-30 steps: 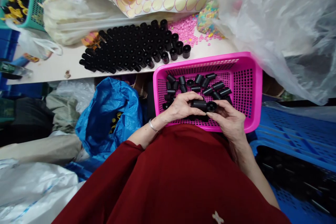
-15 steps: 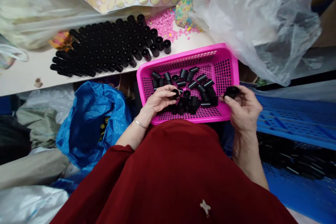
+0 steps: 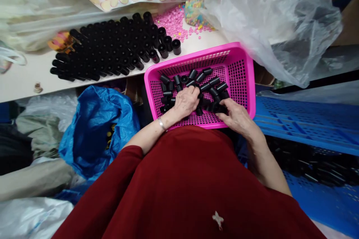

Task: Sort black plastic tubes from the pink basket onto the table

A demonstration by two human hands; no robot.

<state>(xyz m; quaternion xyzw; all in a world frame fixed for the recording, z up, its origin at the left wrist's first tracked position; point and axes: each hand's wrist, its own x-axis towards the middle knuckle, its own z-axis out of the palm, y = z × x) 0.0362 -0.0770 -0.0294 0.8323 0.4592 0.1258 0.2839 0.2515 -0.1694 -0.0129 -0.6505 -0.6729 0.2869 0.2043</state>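
Note:
A pink plastic basket [image 3: 250,82] rests against my front, with many short black plastic caps [image 3: 214,81] lying loose inside it. My left hand [image 3: 186,101] is down among them near the basket's middle, fingers curled round a black cap, the tips partly hidden. On the right side of the pile, my right hand [image 3: 235,115] has thumb and fingers closed about another black cap, which is mostly hidden in the dark heap. Beyond the basket, a dense block of black caps [image 3: 112,50] stands upright in rows on the white table [image 3: 22,82].
Pink beads [image 3: 172,22] lie behind the basket by a bag of coloured beads [image 3: 194,7]. Clear plastic bags [image 3: 269,18] hang at the right. A blue sack [image 3: 71,134] stands open at the left. Blue crates [image 3: 308,119] are at the right.
My left hand has moved right and down into the pile. My right hand, which held a black cap at the basket's right edge, has moved left into the basket.

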